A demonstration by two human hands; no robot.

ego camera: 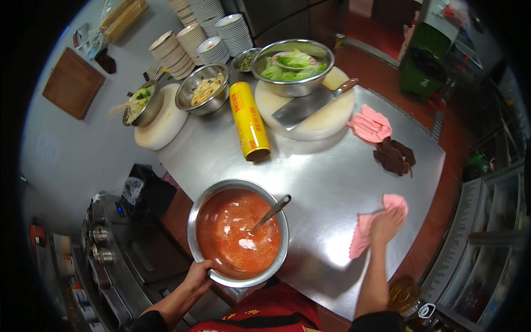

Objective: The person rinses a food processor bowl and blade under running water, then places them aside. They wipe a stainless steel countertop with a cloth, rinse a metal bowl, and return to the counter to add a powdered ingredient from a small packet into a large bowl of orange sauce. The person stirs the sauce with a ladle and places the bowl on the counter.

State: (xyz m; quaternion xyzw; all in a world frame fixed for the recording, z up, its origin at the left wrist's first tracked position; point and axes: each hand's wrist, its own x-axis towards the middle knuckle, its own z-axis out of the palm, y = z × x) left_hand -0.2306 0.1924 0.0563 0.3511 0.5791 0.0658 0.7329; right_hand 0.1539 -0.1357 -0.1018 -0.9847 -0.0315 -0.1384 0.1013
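My left hand (pixel 200 275) grips the near-left rim of a large steel bowl (pixel 193 226), thumb over the edge. Red-orange liquid (pixel 232 236) fills much of the bowl, and a utensil with a dark handle (pixel 271 212) leans in it against the right rim. On the right, my right hand (pixel 386 226) presses a pink cloth (pixel 362 236) flat on the stainless steel table (pixel 319 199). Beyond that hand lie a crumpled dark brown cloth (pixel 394 157) and a second pink cloth (pixel 370 124).
A cleaver (pixel 305 108) and a steel bowl of lettuce (pixel 292 85) rest on a round cutting board (pixel 315 133). Left of them are a yellow roll of cling film (pixel 249 120) and a steel bowl of pale food (pixel 203 110). Stacked dishes (pixel 172 54) stand at the back.
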